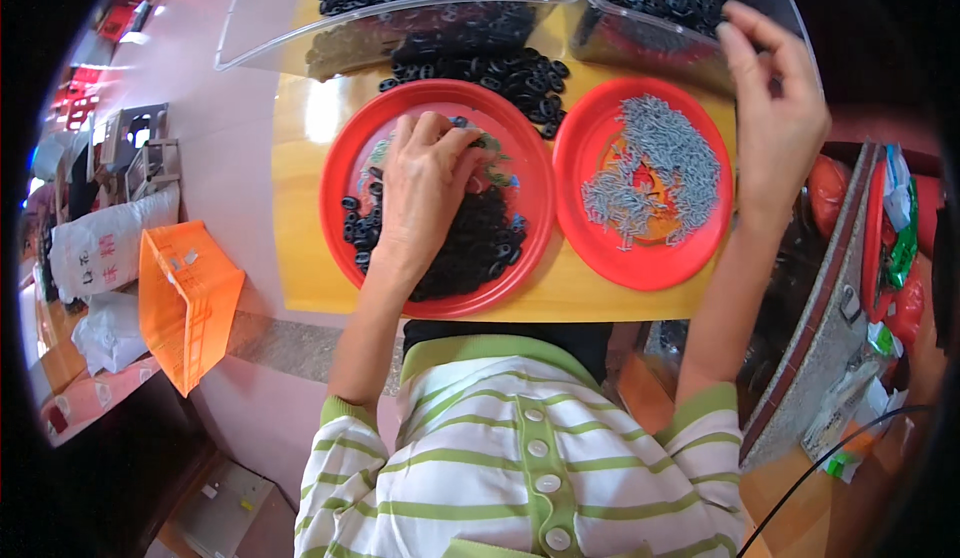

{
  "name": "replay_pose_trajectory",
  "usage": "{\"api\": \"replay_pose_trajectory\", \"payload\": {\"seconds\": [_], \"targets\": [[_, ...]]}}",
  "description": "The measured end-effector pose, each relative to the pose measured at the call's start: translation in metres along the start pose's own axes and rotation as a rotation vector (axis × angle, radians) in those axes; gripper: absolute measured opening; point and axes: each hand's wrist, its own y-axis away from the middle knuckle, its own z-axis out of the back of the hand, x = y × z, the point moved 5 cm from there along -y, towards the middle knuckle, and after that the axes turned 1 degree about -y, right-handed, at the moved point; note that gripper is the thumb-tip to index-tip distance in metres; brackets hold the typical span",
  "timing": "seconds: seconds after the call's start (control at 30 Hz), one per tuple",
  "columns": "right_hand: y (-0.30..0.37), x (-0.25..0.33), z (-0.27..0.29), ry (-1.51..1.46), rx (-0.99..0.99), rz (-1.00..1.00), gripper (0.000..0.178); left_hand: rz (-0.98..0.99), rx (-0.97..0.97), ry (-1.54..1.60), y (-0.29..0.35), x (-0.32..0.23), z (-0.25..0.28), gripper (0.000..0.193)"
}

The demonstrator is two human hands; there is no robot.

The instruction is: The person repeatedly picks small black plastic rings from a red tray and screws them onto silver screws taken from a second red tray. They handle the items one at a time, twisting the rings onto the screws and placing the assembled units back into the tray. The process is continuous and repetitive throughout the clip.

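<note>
My left hand (430,173) is over the left red plate (335,243), its fingers drawn together in a pinch. What the fingertips hold, if anything, is hidden. Small black oval plastic pieces (465,248) are heaped on the near side of that plate, below and beside the hand. At the front wall of the right-hand clear bin (690,38), my right hand (780,88) is raised with thumb and forefinger closed; anything between them is too small to make out. To its left, a second red plate (572,173) carries a pile of small silver screws (680,148).
More black pieces fill the left clear bin (250,48) and spill onto the yellow tabletop (300,258). An orange crate (190,303) stands on the floor at left, near a white sack (115,243). A black cable (830,453) runs at lower right.
</note>
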Motion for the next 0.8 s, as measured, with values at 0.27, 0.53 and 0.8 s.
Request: {"api": "replay_pose_trajectory", "payload": {"seconds": [0.27,0.53,0.8], "targets": [[0.112,-0.02,-0.046,-0.214,0.559,-0.144,0.007,0.001,0.071,0.057,-0.007,0.002,-0.006,0.013],[0.131,-0.01,-0.054,-0.027,0.588,-0.018,0.009,0.013,0.121,0.337,0.007,-0.018,0.01,0.015],[0.138,-0.011,-0.057,0.007,0.618,-0.046,0.008,0.424,0.21,1.284,0.079,-0.036,0.0,0.013]]}}
